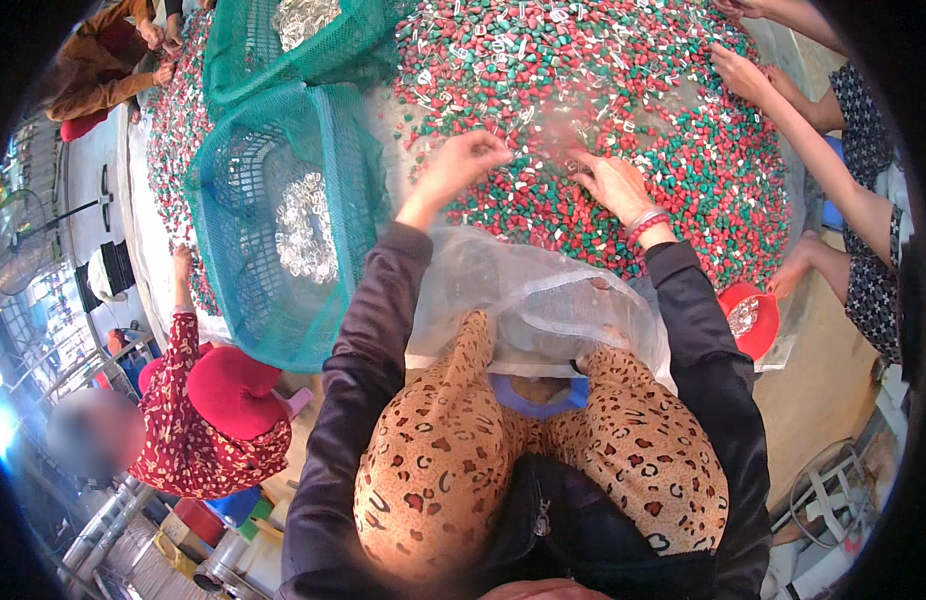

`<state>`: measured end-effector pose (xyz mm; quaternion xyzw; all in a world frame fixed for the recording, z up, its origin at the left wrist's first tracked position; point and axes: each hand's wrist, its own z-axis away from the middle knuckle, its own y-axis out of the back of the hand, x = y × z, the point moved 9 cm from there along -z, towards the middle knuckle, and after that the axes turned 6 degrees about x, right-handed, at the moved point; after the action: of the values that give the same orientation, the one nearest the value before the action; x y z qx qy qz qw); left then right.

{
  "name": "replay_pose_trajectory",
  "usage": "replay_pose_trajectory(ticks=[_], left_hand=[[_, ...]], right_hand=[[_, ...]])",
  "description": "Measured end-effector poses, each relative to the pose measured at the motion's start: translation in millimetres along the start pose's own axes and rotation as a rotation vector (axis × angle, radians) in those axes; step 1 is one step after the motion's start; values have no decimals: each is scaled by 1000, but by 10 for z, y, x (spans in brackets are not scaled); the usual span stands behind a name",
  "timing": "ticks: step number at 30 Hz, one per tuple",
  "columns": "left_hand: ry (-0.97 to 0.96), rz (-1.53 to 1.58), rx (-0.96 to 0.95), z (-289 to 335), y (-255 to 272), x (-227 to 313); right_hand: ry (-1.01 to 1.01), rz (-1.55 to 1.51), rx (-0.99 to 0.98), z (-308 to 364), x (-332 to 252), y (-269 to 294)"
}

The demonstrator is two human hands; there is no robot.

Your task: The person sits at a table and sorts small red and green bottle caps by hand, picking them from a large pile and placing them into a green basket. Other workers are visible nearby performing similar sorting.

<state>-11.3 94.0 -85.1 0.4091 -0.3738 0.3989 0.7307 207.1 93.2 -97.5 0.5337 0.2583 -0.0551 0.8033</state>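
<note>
A wide heap of small red, green and white pebble-like pieces [543,205] is spread in front of me, with small silvery metal parts mixed through it. My left hand [465,162] hovers above the heap's near left side, its fingertips drawn together; whatever they hold, if anything, is too small to make out. Over the middle of the heap, my right hand [615,186] reaches left with thumb and forefinger apart, close to the pieces. A red bracelet circles that wrist. Clear sheeting [543,280] covers my knees at the heap's edge.
Left of me stands a teal basket lined with netting [358,190], holding silvery parts [308,230]; another netted basket [253,60] is behind it. A red bowl [763,322] with metal parts sits at right. Other people's hands [738,75] work at the heap's right and far left.
</note>
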Motion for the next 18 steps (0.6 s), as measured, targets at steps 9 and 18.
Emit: replay_pose_trajectory(ticks=[9, 18], left_hand=[[35, -247, 270, -26, 237, -109], [-554, -398, 5, 243, -345, 1413]], right_hand=[[-71, -2255, -533, 288, -393, -28], [-373, -2462, -437, 337, -389, -49]])
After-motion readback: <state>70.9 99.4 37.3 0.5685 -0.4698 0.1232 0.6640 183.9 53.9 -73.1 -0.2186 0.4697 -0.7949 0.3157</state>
